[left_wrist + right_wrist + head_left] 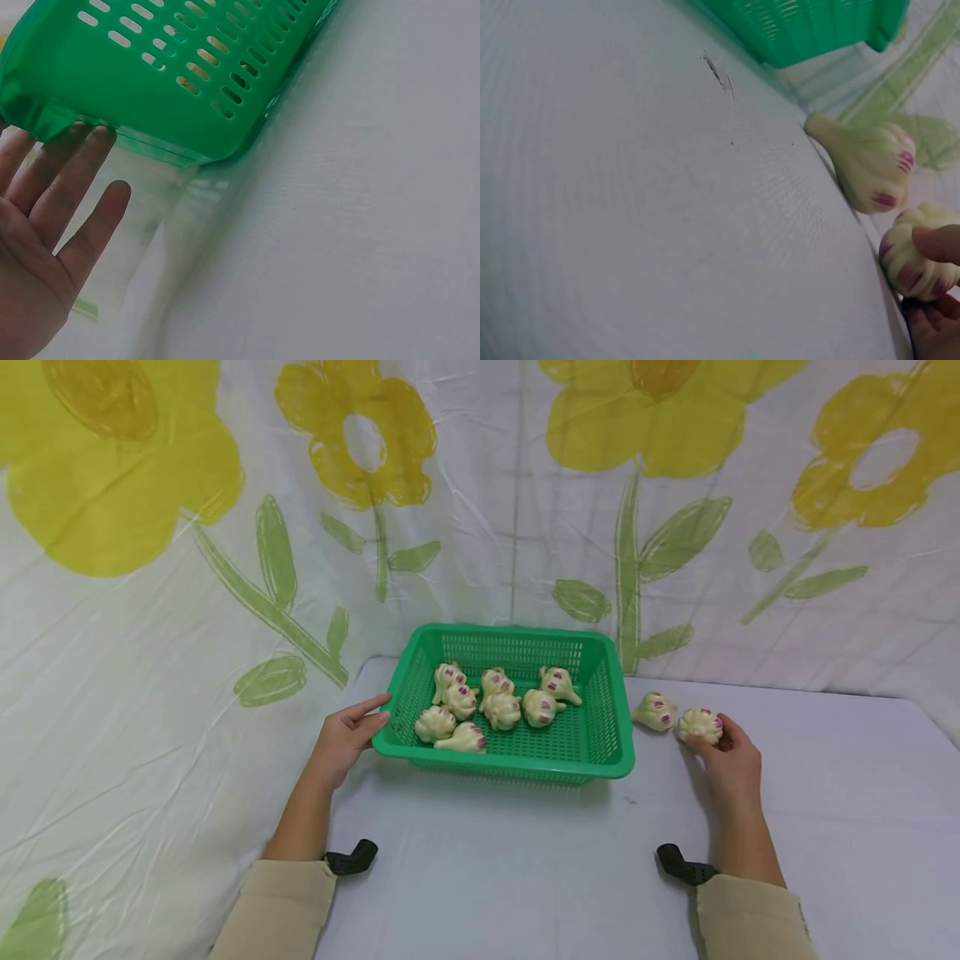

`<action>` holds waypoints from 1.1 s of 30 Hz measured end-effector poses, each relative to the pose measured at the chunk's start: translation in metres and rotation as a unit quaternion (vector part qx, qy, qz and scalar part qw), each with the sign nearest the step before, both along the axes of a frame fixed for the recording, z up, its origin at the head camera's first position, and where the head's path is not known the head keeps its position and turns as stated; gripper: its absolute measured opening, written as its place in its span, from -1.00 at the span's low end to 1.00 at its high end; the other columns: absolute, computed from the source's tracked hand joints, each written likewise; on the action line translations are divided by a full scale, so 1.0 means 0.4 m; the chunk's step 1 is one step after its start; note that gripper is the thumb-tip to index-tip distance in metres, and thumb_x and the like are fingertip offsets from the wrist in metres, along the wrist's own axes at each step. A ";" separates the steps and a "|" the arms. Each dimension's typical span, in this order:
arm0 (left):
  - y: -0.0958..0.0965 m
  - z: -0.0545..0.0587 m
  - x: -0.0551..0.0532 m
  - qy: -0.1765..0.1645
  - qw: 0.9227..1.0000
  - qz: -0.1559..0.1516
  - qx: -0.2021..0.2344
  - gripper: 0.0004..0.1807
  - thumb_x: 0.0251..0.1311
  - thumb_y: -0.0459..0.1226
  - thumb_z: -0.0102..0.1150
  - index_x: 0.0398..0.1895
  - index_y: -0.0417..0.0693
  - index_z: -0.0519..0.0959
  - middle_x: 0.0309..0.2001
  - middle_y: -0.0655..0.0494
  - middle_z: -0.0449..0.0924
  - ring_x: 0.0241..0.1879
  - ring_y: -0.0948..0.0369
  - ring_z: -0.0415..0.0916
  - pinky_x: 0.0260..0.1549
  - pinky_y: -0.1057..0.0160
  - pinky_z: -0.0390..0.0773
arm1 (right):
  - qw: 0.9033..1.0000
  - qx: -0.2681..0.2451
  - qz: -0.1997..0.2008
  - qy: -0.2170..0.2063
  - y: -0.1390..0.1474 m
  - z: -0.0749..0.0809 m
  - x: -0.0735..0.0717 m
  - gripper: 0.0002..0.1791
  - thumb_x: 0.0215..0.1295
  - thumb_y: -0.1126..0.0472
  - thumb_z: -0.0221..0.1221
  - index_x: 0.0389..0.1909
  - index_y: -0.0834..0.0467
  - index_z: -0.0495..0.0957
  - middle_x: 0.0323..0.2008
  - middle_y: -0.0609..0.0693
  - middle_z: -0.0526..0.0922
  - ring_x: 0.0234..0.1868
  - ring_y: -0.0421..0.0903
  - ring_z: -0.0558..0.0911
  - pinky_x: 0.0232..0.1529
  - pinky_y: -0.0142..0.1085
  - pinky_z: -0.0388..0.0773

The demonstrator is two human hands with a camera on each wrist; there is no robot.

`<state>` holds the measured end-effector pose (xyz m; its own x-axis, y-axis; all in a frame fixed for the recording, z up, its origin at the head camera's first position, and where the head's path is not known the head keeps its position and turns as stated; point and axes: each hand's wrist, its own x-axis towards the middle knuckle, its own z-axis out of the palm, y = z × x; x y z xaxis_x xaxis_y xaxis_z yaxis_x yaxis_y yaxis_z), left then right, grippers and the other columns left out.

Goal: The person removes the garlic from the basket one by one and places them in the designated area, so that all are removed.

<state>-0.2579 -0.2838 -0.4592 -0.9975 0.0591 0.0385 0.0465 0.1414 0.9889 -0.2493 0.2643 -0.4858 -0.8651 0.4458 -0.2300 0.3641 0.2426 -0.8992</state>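
Observation:
A green plastic basket [502,763] stands on the table with several pale, purple-marked garlic bulbs [502,711] inside, mostly toward its left and middle. At the basket's left side, my left hand [339,745] has its fingers stretched out. In the left wrist view, fingertips [101,135] touch the underside of the rim. To the right of the basket, my right hand [735,768] holds a garlic bulb [699,725] between thumb and fingers, low at the tabletop. Another garlic bulb [656,712] lies between it and the basket, its stem pointing toward the basket.
A white cloth with painted yellow flowers [408,435] hangs behind the table and down the left side. The white tabletop [510,877] extends in front of the basket and off to the right. Black wrist mounts [352,858] sit at both sleeve cuffs.

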 end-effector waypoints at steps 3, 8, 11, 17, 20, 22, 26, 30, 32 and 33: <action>-0.001 0.000 0.001 0.002 1.000 -0.001 0.001 -0.41 0.35 -0.14 0.20 0.35 -0.25 0.40 -0.24 0.46 0.72 -0.27 0.43 0.67 -0.26 0.39 0.67 | 1.000 0.000 0.001 0.003 -0.004 0.000 -0.001 -0.12 0.38 -0.01 0.19 0.58 0.01 -0.06 0.54 0.07 0.09 0.52 0.03 0.15 0.47 -0.08 0.18; 0.000 0.001 0.001 0.002 1.000 0.001 0.001 -0.40 0.35 -0.13 0.21 0.35 -0.24 0.40 -0.24 0.45 0.71 -0.27 0.43 0.66 -0.26 0.39 0.67 | 1.000 0.004 0.007 0.008 -0.004 0.002 -0.003 -0.13 0.38 0.00 0.19 0.58 0.03 -0.06 0.53 0.09 0.09 0.51 0.04 0.16 0.47 -0.07 0.19; -0.001 0.000 0.001 0.001 1.000 0.003 0.001 -0.41 0.34 -0.13 0.21 0.35 -0.23 0.40 -0.24 0.45 0.72 -0.27 0.44 0.66 -0.26 0.39 0.67 | 1.000 0.013 0.012 0.009 -0.004 0.000 -0.003 -0.13 0.39 -0.01 0.17 0.58 0.04 -0.06 0.53 0.10 0.10 0.50 0.06 0.17 0.46 -0.05 0.20; -0.001 -0.001 0.001 0.001 1.000 0.000 0.006 -0.40 0.34 -0.13 0.21 0.35 -0.25 0.40 -0.24 0.44 0.72 -0.27 0.43 0.66 -0.26 0.39 0.67 | 0.999 0.029 0.023 0.010 -0.004 -0.004 0.000 -0.14 0.40 -0.02 0.15 0.58 0.04 -0.06 0.52 0.12 0.13 0.48 0.08 0.21 0.44 -0.02 0.22; -0.001 0.000 0.001 0.001 1.000 -0.002 0.009 -0.40 0.35 -0.14 0.21 0.36 -0.26 0.39 -0.25 0.44 0.72 -0.27 0.43 0.66 -0.26 0.39 0.67 | 0.999 0.026 0.026 0.009 -0.005 -0.004 0.001 -0.13 0.40 -0.04 0.16 0.58 0.04 -0.07 0.52 0.12 0.12 0.48 0.09 0.20 0.44 -0.01 0.22; -0.001 0.000 0.002 0.001 1.000 -0.002 0.010 -0.40 0.35 -0.14 0.21 0.36 -0.26 0.39 -0.25 0.43 0.72 -0.28 0.43 0.66 -0.27 0.39 0.67 | 0.999 0.025 0.030 0.008 -0.005 -0.003 0.002 -0.11 0.39 -0.07 0.15 0.58 0.03 -0.08 0.53 0.12 0.10 0.49 0.11 0.18 0.44 0.00 0.21; -0.002 0.000 0.002 0.001 1.000 -0.002 0.010 -0.40 0.35 -0.15 0.20 0.36 -0.27 0.39 -0.25 0.43 0.72 -0.28 0.44 0.66 -0.26 0.39 0.67 | 0.999 0.025 0.033 0.007 -0.005 -0.002 0.003 -0.11 0.39 -0.08 0.15 0.58 0.03 -0.10 0.53 0.12 0.09 0.49 0.11 0.18 0.44 0.01 0.21; -0.002 -0.001 0.002 0.002 1.000 -0.004 0.012 -0.40 0.35 -0.15 0.20 0.36 -0.28 0.38 -0.25 0.43 0.72 -0.28 0.43 0.66 -0.26 0.39 0.67 | 0.999 0.025 0.032 0.005 -0.006 -0.002 0.006 -0.11 0.39 -0.09 0.15 0.58 0.02 -0.09 0.53 0.11 0.09 0.49 0.10 0.18 0.44 0.00 0.21; -0.002 -0.002 0.001 0.005 1.000 -0.004 0.015 -0.41 0.35 -0.16 0.20 0.35 -0.29 0.39 -0.25 0.42 0.72 -0.28 0.43 0.67 -0.27 0.39 0.67 | 0.999 0.031 0.033 0.009 -0.007 -0.003 0.007 -0.12 0.39 -0.08 0.15 0.58 0.03 -0.07 0.52 0.13 0.12 0.48 0.10 0.20 0.43 0.00 0.23; -0.002 -0.003 0.001 0.006 1.000 -0.003 0.017 -0.41 0.35 -0.17 0.20 0.35 -0.30 0.39 -0.25 0.42 0.72 -0.28 0.43 0.67 -0.27 0.39 0.67 | 0.999 0.034 0.034 0.011 -0.007 -0.003 0.008 -0.12 0.39 -0.07 0.16 0.58 0.05 -0.07 0.51 0.15 0.13 0.47 0.11 0.21 0.43 0.01 0.24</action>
<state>-0.2576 -0.2845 -0.4605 -0.9966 0.0644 0.0520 0.0587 0.1066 0.9926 -0.2462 0.2616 -0.4872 -0.8982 0.4002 -0.1817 0.3252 0.3271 -0.8873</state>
